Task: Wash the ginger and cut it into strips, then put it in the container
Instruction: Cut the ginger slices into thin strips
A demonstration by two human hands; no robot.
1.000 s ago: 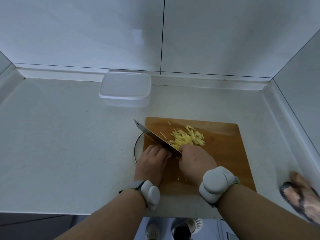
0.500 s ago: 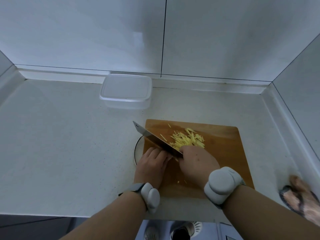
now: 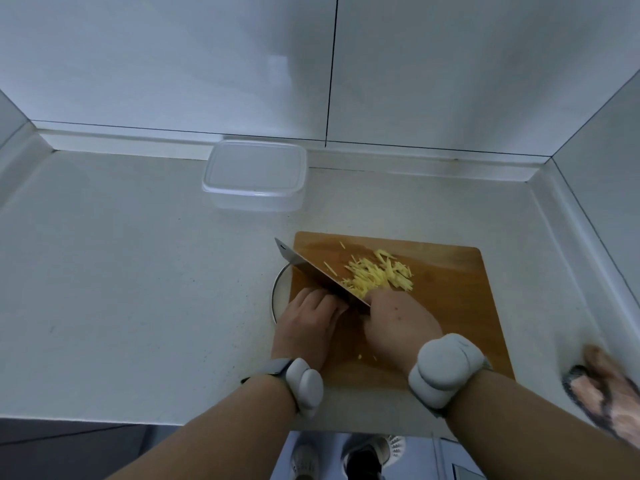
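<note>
White-tiled kitchen corner, pale desk (image 3: pixel 121 271), ginger being cut on a wooden board (image 3: pixel 450 306).
Left hand (image 3: pixel 308 323), fingers curled, steadies something hidden behind the knife (image 3: pixel 318 277); right hand (image 3: pixel 398 323) clamps its handle. Ginger strips (image 3: pixel 377 277), seemingly light, damp and scattery, pile mid-board; best scooped on the blade. Container (image 3: pixel 254 174) waits behind, well apart.

Pale yellow ginger strips (image 3: pixel 379 277) lie on an orange-brown wooden cutting board (image 3: pixel 450 289), a clear plastic container (image 3: pixel 254 174) sits on the speckled off-white countertop (image 3: pixel 121 271), and grey wristbands (image 3: pixel 445 370) ring both wrists.
</note>
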